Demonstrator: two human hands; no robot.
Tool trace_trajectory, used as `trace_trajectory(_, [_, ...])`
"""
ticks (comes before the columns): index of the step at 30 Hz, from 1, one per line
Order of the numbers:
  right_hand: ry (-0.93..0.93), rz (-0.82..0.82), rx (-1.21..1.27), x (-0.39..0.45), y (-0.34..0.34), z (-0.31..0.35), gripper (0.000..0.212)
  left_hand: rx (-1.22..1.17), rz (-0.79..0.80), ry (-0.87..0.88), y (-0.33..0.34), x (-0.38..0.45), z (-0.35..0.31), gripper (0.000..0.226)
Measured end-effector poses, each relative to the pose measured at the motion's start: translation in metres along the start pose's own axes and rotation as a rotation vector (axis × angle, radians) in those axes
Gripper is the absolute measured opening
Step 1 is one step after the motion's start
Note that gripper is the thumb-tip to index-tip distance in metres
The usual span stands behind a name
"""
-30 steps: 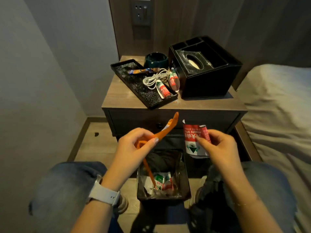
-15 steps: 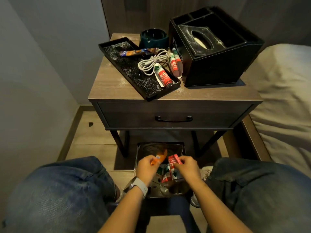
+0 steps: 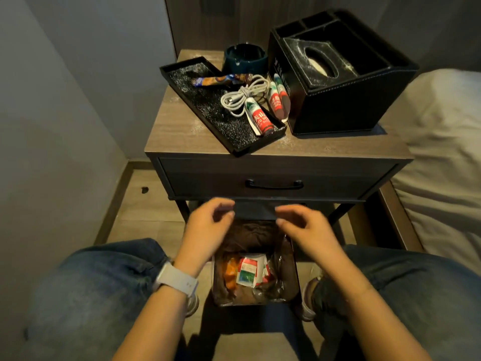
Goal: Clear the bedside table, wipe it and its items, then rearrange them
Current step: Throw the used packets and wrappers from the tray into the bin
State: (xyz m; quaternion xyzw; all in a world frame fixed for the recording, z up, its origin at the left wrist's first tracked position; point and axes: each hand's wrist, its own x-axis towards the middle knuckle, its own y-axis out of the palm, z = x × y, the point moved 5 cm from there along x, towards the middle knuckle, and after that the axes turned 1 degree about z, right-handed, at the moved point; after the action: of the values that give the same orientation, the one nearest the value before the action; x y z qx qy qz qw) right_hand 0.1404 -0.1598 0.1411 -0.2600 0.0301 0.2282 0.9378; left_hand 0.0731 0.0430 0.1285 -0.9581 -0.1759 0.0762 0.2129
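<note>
My left hand point(image 3: 208, 225) and right hand point(image 3: 305, 229): both empty, fingers loosely curled, above the bin point(image 3: 292, 272) holding wrappers point(image 3: 247, 272).

The tissue box point(image 3: 335, 100) hides the right rear of the bedside table point(image 3: 182, 131). The bed point(image 3: 442, 152) runs off the right edge. Print on the red sachets point(image 3: 259, 118) is too small to read. The left hand point(image 3: 208, 227) and right hand point(image 3: 304, 230) cover the trash bin's point(image 3: 292, 277) far rim; both fingertips are motion-blurred.
</note>
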Motion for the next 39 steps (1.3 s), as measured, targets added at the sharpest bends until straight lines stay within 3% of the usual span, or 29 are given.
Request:
trace_trajectory(6, [-0.43,-0.121,-0.174,0.023,-0.064,0.157,0.019,-0.008,-0.144,0.272,-0.079,0.043,-0.114,0.019])
trace_trajectory(10, [-0.589,-0.228,-0.63,0.07,-0.079,0.226,0.019,0.178,-0.171,0.344,-0.104,0.105,-0.149,0.02])
trace_trajectory(13, [-0.514,-0.263,-1.007,0.118,-0.08,0.244,0.017,0.388,-0.168,0.325,-0.109,0.161,-0.153,0.025])
trace_trajectory(16, [-0.423,-0.181,-1.285,0.153,-0.068,0.241,0.015,0.624,-0.099,0.317,-0.102,0.214,-0.146,0.028])
trace_trajectory(19, [-0.374,-0.135,-1.497,0.175,-0.053,0.228,0.031,0.836,-0.023,0.333,-0.091,0.247,-0.142,0.035])
trace_trajectory(23, [-0.273,-0.121,-1.716,0.187,-0.042,0.208,0.022,0.966,0.016,0.336,-0.08,0.269,-0.136,0.041])
trace_trajectory(28, [-0.322,-0.127,-1.57,0.18,-0.047,0.212,0.021,0.834,-0.089,0.384,-0.086,0.266,-0.136,0.02])
trace_trajectory(34, [-0.172,-0.056,-0.989,0.15,-0.091,0.246,0.022,0.415,-0.233,0.35,-0.118,0.231,-0.148,0.016])
trace_trajectory(39, [-0.211,-0.007,-0.569,0.124,-0.103,0.248,0.014,0.058,-0.293,0.313,-0.13,0.189,-0.146,0.021])
